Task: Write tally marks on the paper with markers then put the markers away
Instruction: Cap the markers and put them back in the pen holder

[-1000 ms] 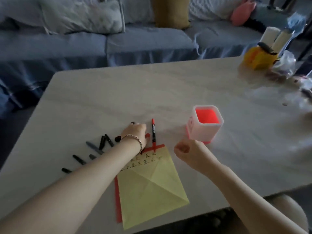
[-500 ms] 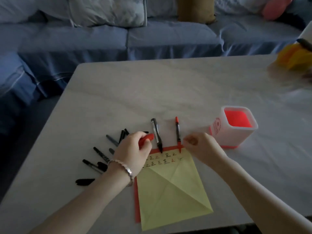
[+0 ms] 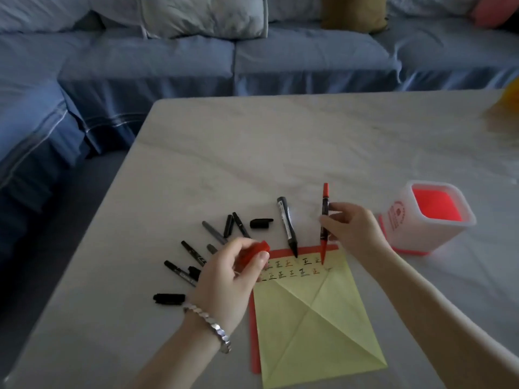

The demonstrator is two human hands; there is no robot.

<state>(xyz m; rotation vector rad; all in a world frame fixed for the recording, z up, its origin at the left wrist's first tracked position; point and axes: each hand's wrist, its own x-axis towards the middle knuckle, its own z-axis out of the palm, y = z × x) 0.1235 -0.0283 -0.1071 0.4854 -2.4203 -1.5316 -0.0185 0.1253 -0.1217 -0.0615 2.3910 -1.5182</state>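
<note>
Yellow paper (image 3: 314,318) with two rows of tally marks near its top edge lies on the table (image 3: 252,150). The right hand (image 3: 354,231) pinches an uncapped red marker (image 3: 325,217) at the paper's top right corner. The left hand (image 3: 230,276) grips a red cap (image 3: 254,251) at the top left corner. A black marker (image 3: 286,223) lies between them, and a pink holder (image 3: 421,220) stands to the paper's right.

The left hand (image 3: 227,279) covers most of the red cap (image 3: 260,247) and the 9 o'clock end of the 2 tally rows (image 3: 290,263), whose strokes are too small to count. At 2 o'clock a blurred yellow object (image 3: 512,94) is cut by the edge.
</note>
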